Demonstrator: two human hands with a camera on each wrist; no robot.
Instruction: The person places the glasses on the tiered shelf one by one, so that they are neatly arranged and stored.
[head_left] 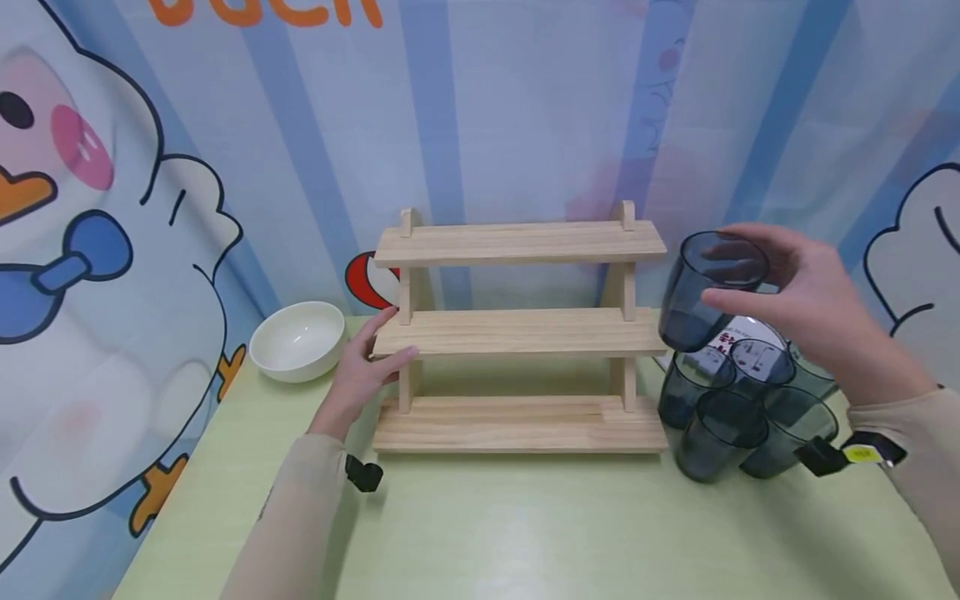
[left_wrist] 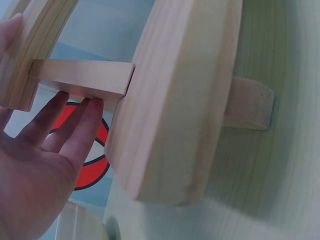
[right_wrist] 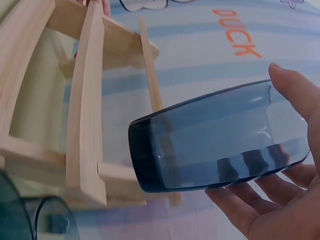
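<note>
My right hand (head_left: 821,308) grips a dark, see-through drinking glass (head_left: 693,300) near its rim, thumb on one side and fingers on the other. Slightly tilted, the glass hangs in the air beside the right end of a three-tier wooden display rack (head_left: 517,333). In the right wrist view its thick base (right_wrist: 145,155) points toward the rack. My left hand (head_left: 356,375) holds the left end of the middle shelf, thumb at the front and fingers against the side support (left_wrist: 85,75). Below my right hand, several matching glasses (head_left: 720,442) stand clustered on the table.
A white bowl (head_left: 296,342) sits left of the rack. Behind the clustered glasses is a white item with dark printing (head_left: 750,329), partly hidden. A striped blue curtain (head_left: 517,108) with duck drawings hangs behind the pale green table (head_left: 517,533).
</note>
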